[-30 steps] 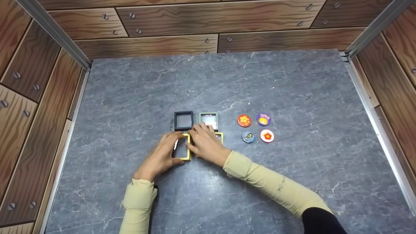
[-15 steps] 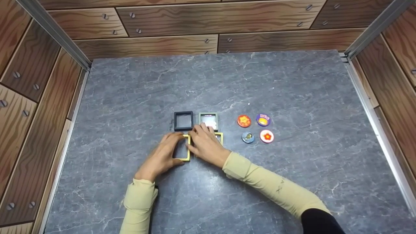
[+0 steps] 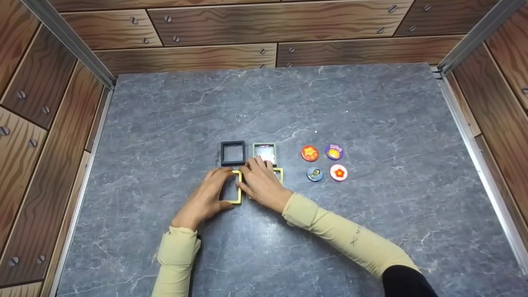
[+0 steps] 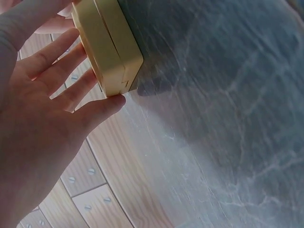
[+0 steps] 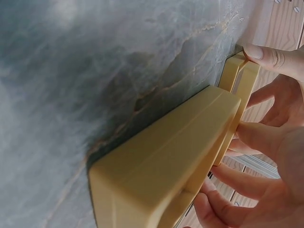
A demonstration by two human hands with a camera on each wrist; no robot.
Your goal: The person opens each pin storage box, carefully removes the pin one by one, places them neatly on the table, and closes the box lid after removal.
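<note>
My left hand [image 3: 202, 200] grips a yellow square display frame [image 3: 240, 192] by its top and bottom edges. In the left wrist view, a thin seam runs along this yellow frame's side [image 4: 114, 50], with the thumb at its corner. My right hand [image 3: 264, 181] pinches the right edge of that frame near its upper corner. A second yellow frame [image 3: 281, 176] lies under and beside the right hand, largely hidden from above; the right wrist view shows its thick side [image 5: 161, 147] close up. The right thumb [image 5: 259, 135] touches the farther frame's rim.
Behind the hands lie a black square frame [image 3: 233, 166] and a pale green one [image 3: 275, 152]. To the right are several round badges: orange-red [image 3: 309, 153], purple [image 3: 334, 152], blue [image 3: 315, 174] and white with a red flower [image 3: 338, 172]. Wood-patterned walls [image 3: 214, 24] surround the grey table.
Both hands keep nearly the same place and hold on the left yellow frame. The bright reflection inside that frame has gone. The other frames and badges have not moved.
</note>
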